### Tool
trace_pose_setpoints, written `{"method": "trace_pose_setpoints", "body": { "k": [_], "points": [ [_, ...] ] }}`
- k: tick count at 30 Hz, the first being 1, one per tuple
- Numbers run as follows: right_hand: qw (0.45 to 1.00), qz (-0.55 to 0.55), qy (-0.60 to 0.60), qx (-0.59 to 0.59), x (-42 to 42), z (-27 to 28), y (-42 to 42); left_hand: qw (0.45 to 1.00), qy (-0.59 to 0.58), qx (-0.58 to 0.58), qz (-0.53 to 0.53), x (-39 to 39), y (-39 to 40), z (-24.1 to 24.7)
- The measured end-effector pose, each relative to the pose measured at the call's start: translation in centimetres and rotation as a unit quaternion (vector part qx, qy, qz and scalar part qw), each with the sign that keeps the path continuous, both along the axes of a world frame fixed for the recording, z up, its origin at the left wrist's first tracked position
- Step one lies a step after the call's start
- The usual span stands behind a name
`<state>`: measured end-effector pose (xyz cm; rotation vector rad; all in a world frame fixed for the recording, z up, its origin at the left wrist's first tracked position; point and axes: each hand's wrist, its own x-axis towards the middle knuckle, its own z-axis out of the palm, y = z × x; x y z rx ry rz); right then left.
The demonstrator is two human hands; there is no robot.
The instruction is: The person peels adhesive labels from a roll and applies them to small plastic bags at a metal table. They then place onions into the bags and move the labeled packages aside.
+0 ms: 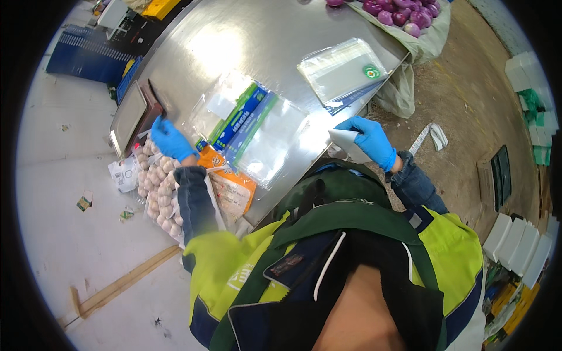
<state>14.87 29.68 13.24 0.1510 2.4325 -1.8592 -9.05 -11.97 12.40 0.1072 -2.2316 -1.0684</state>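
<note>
My left hand, in a blue glove, hangs over the white net of garlic bulbs, beside the scale; its fingers are loosely curled and I see nothing in them. In my right hand, also gloved in blue, a piece of white paper or label backing is pinched at the table's front edge. Clear plastic bags with blue and green print lie flat between the hands. Partly under them is an orange printed bag.
Another stack of clear bags lies near the right edge of the metal table. Red onions fill a pale sack at the far right corner. A blue crate is beyond the scale. White foam boxes stand on the floor at right.
</note>
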Motion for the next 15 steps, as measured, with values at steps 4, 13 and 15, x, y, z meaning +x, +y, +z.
{"method": "trace_pose_setpoints", "body": {
  "k": [4,13,15],
  "points": [
    [0.997,0.014,0.073,0.017,-0.8,1.1,0.0,0.821,-0.259,0.177,-0.478,11.6,16.2,1.8],
    [0.921,-0.146,0.287,0.222,-1.1,3.6,2.5,0.663,-0.412,0.32,-0.537,16.3,26.0,0.4],
    [0.937,-0.088,0.278,0.191,-0.7,3.2,1.7,0.658,-0.415,0.298,-0.553,16.2,25.9,-0.1]
  ]
}}
